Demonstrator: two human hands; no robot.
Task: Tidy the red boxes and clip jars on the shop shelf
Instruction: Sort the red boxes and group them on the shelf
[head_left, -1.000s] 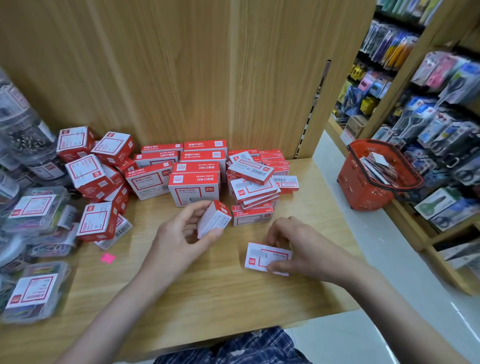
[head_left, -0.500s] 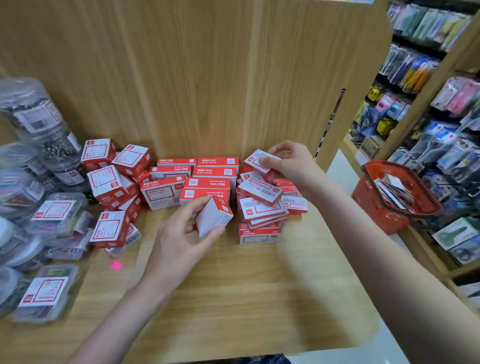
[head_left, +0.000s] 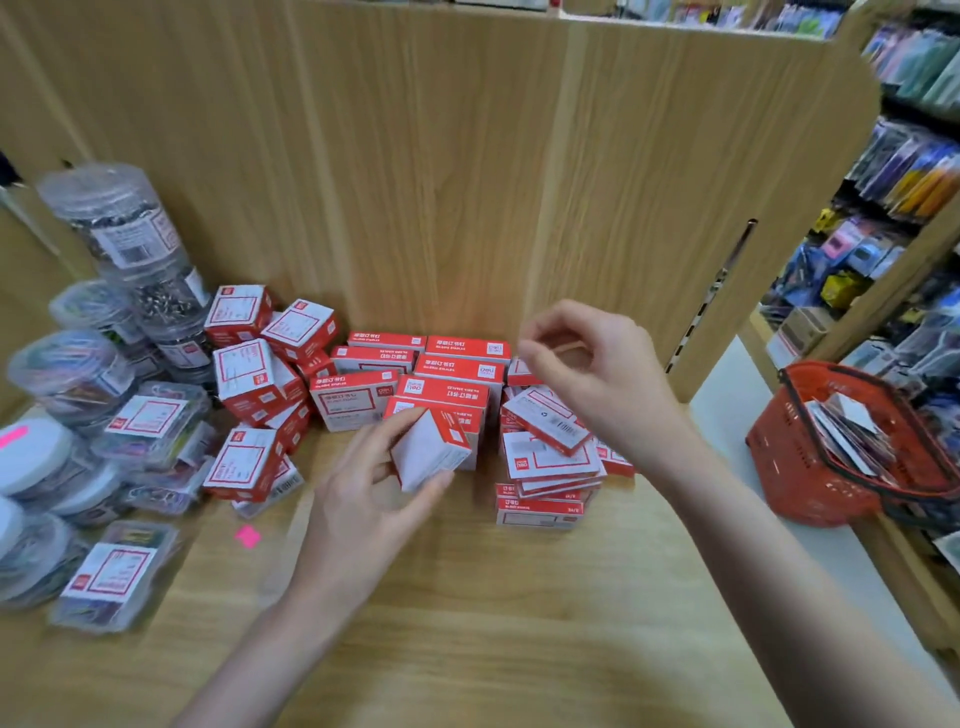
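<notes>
My left hand (head_left: 358, 499) grips a small red-and-white box (head_left: 431, 449) tilted on its edge, just in front of a tidy block of red boxes (head_left: 457, 371) at the back panel. My right hand (head_left: 592, 379) hovers over a loose, crooked pile of flat red boxes (head_left: 545, 457); its fingers are loosely curled and hold nothing. More red boxes (head_left: 247, 382) lie jumbled to the left. Clear clip jars (head_left: 122, 221) and flat clear clip cases (head_left: 143, 421) crowd the far left.
The wooden shelf (head_left: 467, 613) has bare board in front of my hands. A pink sticker (head_left: 247, 536) lies on it. A red shopping basket (head_left: 800, 473) with packets stands on the floor at right, below racks of hanging goods (head_left: 893, 171).
My right hand carried a flat box from the shelf front up onto the right pile and let it go; it now hangs empty above. My left hand kept its box.
</notes>
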